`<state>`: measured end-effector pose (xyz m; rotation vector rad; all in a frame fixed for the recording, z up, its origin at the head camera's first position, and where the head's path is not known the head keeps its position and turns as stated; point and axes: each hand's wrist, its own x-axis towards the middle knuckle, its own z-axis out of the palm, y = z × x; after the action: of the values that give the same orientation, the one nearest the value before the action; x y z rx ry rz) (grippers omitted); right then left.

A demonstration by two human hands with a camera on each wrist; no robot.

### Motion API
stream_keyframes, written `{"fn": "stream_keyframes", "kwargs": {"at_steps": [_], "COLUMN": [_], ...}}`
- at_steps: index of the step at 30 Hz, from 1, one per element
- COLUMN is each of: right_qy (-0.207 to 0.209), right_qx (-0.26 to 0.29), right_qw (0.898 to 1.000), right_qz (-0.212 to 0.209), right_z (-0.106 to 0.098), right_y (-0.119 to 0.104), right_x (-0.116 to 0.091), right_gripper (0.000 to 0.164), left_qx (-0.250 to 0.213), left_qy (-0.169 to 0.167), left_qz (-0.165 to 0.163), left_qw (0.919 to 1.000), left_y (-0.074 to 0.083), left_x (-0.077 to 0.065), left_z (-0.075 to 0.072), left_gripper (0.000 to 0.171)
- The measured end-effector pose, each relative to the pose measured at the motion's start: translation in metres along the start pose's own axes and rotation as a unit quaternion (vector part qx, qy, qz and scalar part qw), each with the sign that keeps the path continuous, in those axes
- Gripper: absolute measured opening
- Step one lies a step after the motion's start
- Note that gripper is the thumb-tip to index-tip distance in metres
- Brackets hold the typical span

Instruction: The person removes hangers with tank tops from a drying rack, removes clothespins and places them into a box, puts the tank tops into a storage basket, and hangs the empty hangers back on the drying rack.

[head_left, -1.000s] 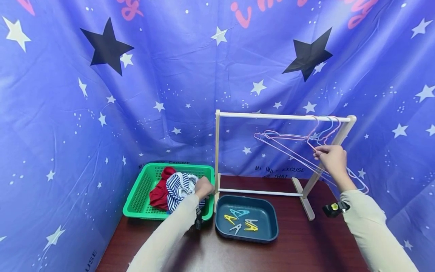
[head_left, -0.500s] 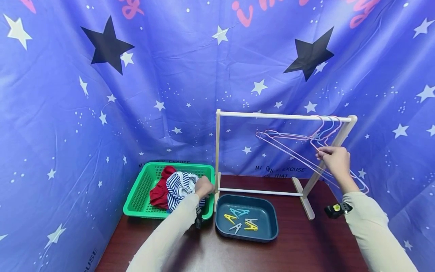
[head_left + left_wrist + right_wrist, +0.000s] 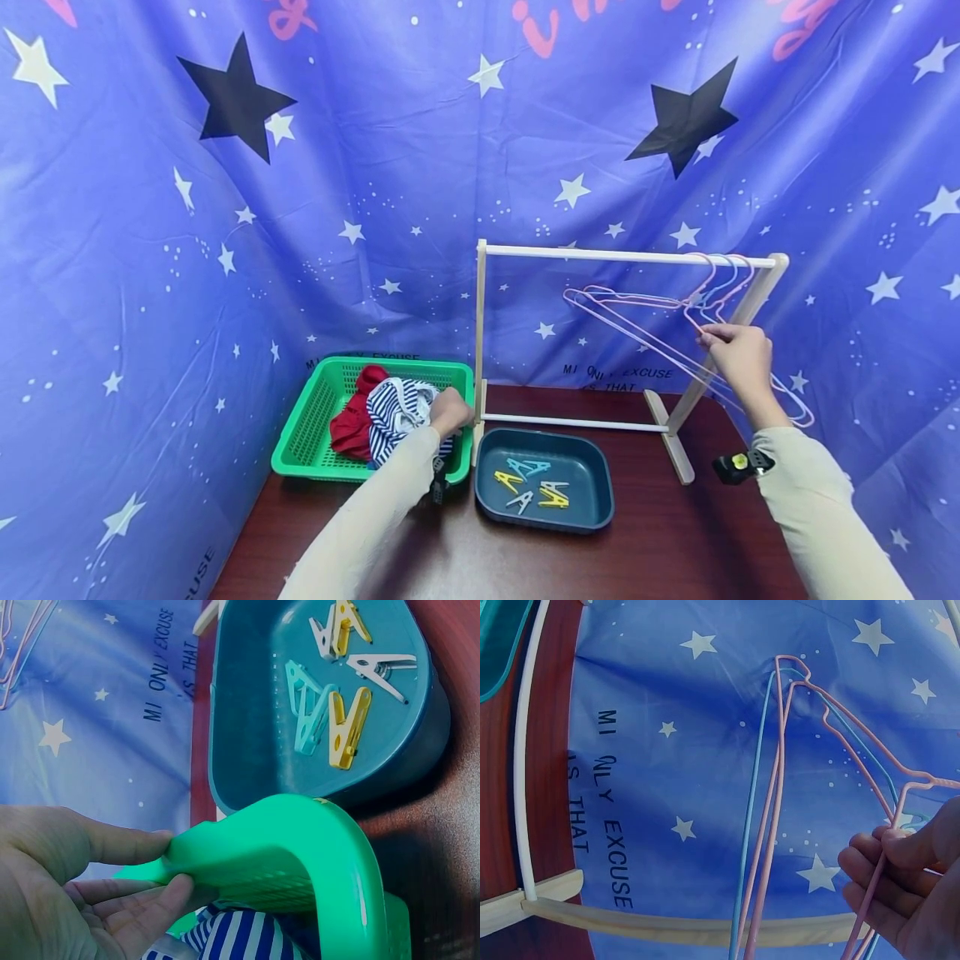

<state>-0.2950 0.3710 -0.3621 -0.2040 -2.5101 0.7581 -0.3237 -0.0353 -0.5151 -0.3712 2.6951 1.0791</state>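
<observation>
My left hand (image 3: 452, 412) grips the right rim of a green basket (image 3: 274, 817), thumb above the edge and fingers below it on the inner side. In that basket lie a blue-and-white striped garment (image 3: 397, 415) and a red garment (image 3: 356, 425). At the right, my right hand (image 3: 741, 358) pinches the shoulder of the nearest pink hanger (image 3: 877, 870) between thumb and fingers. That hanger hangs by its hook from the rack's top bar (image 3: 585, 254). Just behind it hang a blue hanger (image 3: 761, 757) and another pink one.
A dark teal tray (image 3: 600, 500) holding several yellow, blue and white clothespins (image 3: 349, 727) stands between basket and rack. The rack's wooden foot (image 3: 678, 460) rests on the brown table (image 3: 510, 567). A star-printed blue curtain (image 3: 420, 208) surrounds the table.
My right hand and the nearest pink hanger have shifted slightly right along the bar since one second ago. My left hand stays at the basket rim.
</observation>
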Motion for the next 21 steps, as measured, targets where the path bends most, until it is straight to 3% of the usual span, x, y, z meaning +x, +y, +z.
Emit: {"fn": "stream_keyframes", "kwargs": {"at_steps": [8, 14, 18, 21], "right_qy": [0.039, 0.065, 0.114, 0.164], "right_qx": [-0.003, 0.019, 0.039, 0.059], "right_qw": [0.999, 0.997, 0.992, 0.985], "right_qz": [0.027, 0.042, 0.041, 0.019], "right_z": [0.0, 0.0, 0.002, 0.007], "right_y": [-0.005, -0.007, -0.015, -0.023], "right_x": [-0.005, -0.007, -0.01, -0.013], "right_gripper": [0.024, 0.026, 0.026, 0.024], "left_qx": [0.011, 0.052, 0.079, 0.074], "left_qy": [0.006, 0.022, 0.029, 0.024], "left_qz": [0.01, 0.029, 0.047, 0.048], "left_qw": [0.9999, 0.998, 0.9954, 0.9958], "left_y": [0.0, -0.001, -0.001, 0.001], "left_x": [0.001, 0.001, 0.0, -0.002], "left_z": [0.001, 0.003, 0.002, -0.002], "left_gripper": [0.015, 0.021, 0.035, 0.038]}}
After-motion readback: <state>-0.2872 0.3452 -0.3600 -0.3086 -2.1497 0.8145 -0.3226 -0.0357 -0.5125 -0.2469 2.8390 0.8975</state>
